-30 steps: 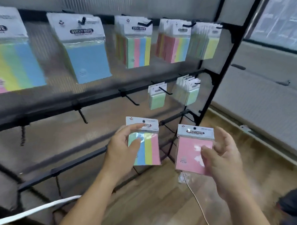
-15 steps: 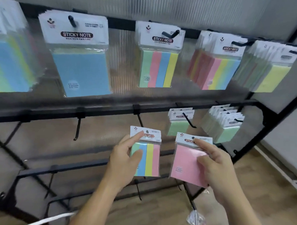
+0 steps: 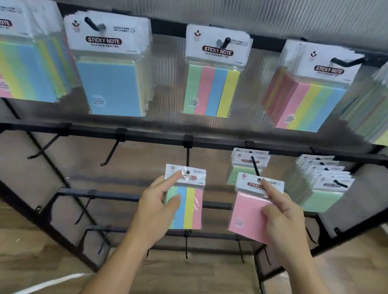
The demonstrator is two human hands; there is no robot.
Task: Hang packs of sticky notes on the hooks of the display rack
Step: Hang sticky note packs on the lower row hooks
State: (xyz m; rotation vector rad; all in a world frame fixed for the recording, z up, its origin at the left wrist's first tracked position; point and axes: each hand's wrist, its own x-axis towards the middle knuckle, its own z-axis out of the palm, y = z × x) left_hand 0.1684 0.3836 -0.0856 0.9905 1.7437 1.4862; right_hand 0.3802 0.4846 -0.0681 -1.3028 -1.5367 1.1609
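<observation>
My left hand (image 3: 157, 208) holds a striped green, blue, yellow and pink pack (image 3: 189, 209) upright, index finger on its white header. The header's hole sits right at the tip of a black hook (image 3: 187, 156) of the middle bar. My right hand (image 3: 281, 217) grips a plain pink pack (image 3: 248, 213), index finger on its header. This pack's hole is just below the tip of another hook (image 3: 254, 166), which carries green packs (image 3: 243, 171).
The black display rack (image 3: 144, 134) stands before a ribbed translucent wall. Its top row is full of larger packs (image 3: 112, 87). More green packs (image 3: 320, 185) hang at middle right. Bare hooks (image 3: 109, 154) stick out at middle left and on lower bars. Wooden floor below.
The view has swung left and closer to the rack. Both hands have risen with their packs towards the middle-row hooks; the striped pack's hole now meets a hook tip.
</observation>
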